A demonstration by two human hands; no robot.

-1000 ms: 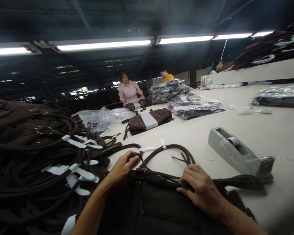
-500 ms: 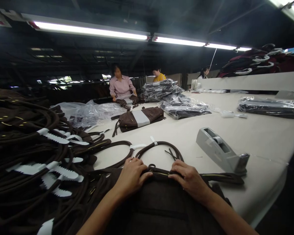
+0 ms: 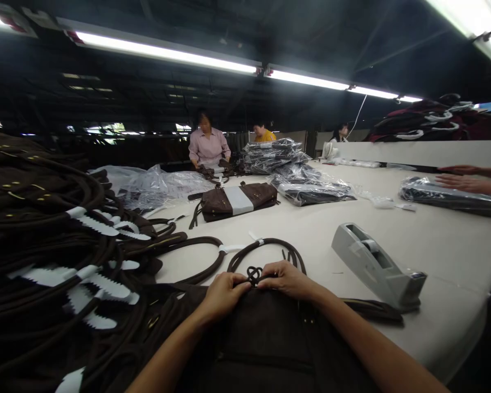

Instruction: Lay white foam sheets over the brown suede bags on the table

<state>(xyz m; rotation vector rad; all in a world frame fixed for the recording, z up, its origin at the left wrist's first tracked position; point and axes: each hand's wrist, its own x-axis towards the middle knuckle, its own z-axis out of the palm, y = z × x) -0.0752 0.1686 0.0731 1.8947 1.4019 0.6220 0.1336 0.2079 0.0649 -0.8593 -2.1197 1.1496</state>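
A dark brown fabric bag [image 3: 265, 338] lies in front of me at the table's near edge, its top towards the table. My left hand [image 3: 225, 295] and my right hand [image 3: 284, 278] pinch its top edge from either side. A small dark knotted zipper pull [image 3: 254, 274] sits between my fingertips, and the zipper itself is hidden. Beyond my hands, the bag's looped brown handles [image 3: 265, 250] lie on the table, with a white paper tag on them.
A heap of brown bags [image 3: 36, 218] with white tags rises at my left. A grey tape dispenser [image 3: 376, 267] stands on the cream table [image 3: 445, 262] at my right. Plastic-wrapped bags [image 3: 306, 190] lie farther off, and a co-worker's hands [image 3: 460, 177] rest on another package.
My hands have moved together at the bag's top. The zipper's brass teeth no longer show, and the knotted pull now sits between my fingers. A co-worker's hands have entered at the right.
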